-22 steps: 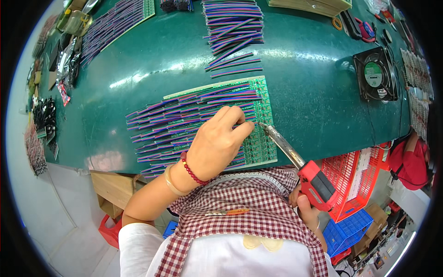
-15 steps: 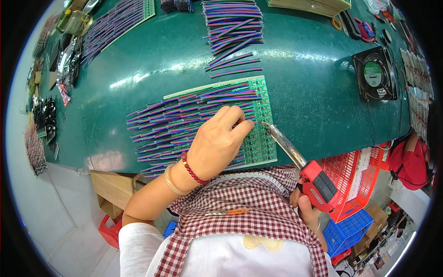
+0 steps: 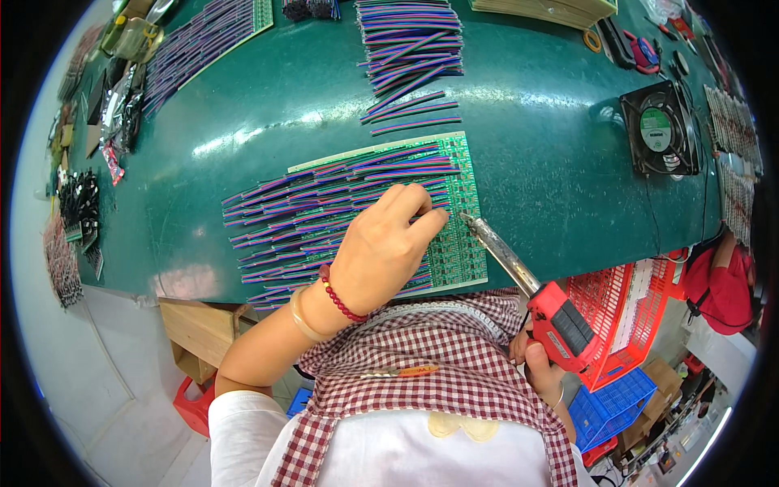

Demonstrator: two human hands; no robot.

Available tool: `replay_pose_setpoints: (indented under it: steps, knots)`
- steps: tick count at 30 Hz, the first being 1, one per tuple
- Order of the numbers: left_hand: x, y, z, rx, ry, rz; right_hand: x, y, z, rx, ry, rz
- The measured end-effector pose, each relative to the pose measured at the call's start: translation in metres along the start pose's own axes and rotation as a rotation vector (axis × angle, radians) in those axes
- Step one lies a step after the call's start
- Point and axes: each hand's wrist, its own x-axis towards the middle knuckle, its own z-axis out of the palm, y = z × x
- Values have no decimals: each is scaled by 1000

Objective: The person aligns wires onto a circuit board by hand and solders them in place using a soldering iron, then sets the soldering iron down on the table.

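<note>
A green circuit board panel (image 3: 464, 174) lies on the table before me, its left part covered by rows of multicoloured ribbon wires (image 3: 312, 199). Over these wires, my left hand (image 3: 385, 243) is closed in a pinch at the wire ends, on a ribbon wire mostly hidden beneath the fingers. My right hand (image 3: 540, 365) grips the red and black handle of a soldering iron (image 3: 560, 325). The iron's metal tip points up and left, at the board just right of my left fingertips; whether it touches cannot be made out.
A stack of loose ribbon wires (image 3: 410, 40) lies beyond the board, with another wired panel (image 3: 203, 49) at the far left. To the right stands a black fan (image 3: 661, 130). Red (image 3: 621, 325) and blue crates (image 3: 613, 406) are below the table's right edge.
Almost nothing differs. Both hands and the soldering iron hold nearly the same place.
</note>
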Motion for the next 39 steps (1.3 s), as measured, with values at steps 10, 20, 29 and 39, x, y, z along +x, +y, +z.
replay_pose_setpoints:
  steps: [10, 20, 29, 39]
  knots:
    - [-1, 0, 2, -9, 20, 3, 0, 1, -2, -86, -37, 27]
    - [-1, 1, 1, 6, -7, 4, 2, -3, 2, 1, -23, 8]
    - [4, 13, -11, 195, -75, 1, 8, -10, 10, -30, 56, -77]
    - [45, -15, 2, 382, -51, -70, 17, -14, 11, -30, 134, -178]
